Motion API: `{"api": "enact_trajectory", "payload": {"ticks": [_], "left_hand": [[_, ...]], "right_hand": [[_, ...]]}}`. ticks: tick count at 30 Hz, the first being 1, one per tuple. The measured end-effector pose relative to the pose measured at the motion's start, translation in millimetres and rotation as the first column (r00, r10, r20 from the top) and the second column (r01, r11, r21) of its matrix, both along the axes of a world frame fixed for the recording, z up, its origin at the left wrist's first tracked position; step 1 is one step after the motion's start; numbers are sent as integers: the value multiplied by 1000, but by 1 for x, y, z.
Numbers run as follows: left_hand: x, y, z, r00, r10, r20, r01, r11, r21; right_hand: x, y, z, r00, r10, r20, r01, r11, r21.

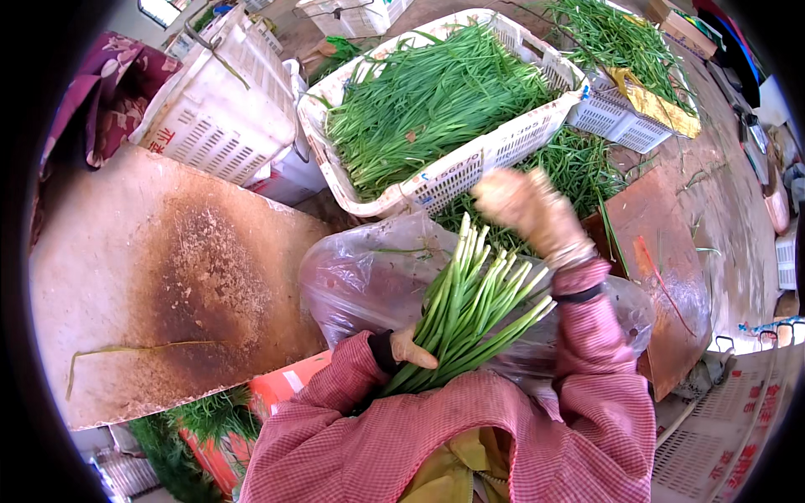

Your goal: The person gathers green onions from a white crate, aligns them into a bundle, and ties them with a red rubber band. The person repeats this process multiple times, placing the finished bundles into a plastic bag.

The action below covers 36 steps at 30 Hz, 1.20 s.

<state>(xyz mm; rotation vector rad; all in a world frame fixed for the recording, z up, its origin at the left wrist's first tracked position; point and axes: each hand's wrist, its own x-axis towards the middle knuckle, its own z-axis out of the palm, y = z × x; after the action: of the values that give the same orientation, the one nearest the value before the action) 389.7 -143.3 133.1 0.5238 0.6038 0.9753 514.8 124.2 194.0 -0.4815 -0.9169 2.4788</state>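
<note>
My left hand [412,349] grips a bunch of green leafy stalks [462,308], probably garlic chives, against my front; their pale cut ends point up and to the right. My right hand [522,204], blurred, is raised above the stalk ends, near the front wall of a white plastic crate [390,204]. Whether its fingers hold anything cannot be told. Many long green stalks [434,107] lie in that crate. Clear plastic sheeting [371,276] covers my lap beneath the bunch.
A stained board [207,270] lies at left, with a dry stalk on it. Stacked white crates [214,119] stand behind it. Loose greens [578,163] lie on the floor beside another filled crate [616,110]. A brown board [666,276] is at right.
</note>
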Motion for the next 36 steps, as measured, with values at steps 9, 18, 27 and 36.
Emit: {"api": "enact_trajectory", "payload": {"ticks": [9,18,27,36], "left_hand": [[8,-5,22,964,198,-175,-235,946,-222],[0,-26,-16,968,211,-135,-225,969,-97],[0,-30,-5,953,270,-138,-291,941,-171],[-3,-34,-4,940,339,23,-332,931,-149]], "right_hand": [[4,-69,36,725,256,639,-586,716,378],[27,31,24,940,-166,-298,49,930,-364],[47,-74,30,904,21,428,-2,999,-45],[38,-80,0,879,393,270,-403,915,-19]]}}
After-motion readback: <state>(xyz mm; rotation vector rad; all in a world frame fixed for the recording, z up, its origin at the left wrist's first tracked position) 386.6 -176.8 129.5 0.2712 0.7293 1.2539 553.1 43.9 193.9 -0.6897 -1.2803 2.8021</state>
